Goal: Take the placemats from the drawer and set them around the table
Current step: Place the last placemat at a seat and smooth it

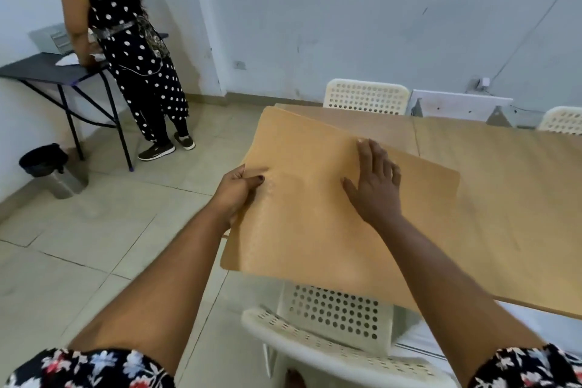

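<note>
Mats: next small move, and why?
Probably slide the top mat off with the right hand, which lies flat on it, onto the table. The left hand pinches the stack's left edge, and no mat lies on the table yet.

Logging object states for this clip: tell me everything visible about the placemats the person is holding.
The placemats are tan, thin and flat with rounded corners and a faint embossed texture, close in colour to the table. At least two seem stacked, a second edge showing at the far corner; the exact count is unclear. They are held tilted over the table's near-left corner and a white perforated chair. The left hand pinches the left edge, thumb on top; the right hand lies flat on top.
</note>
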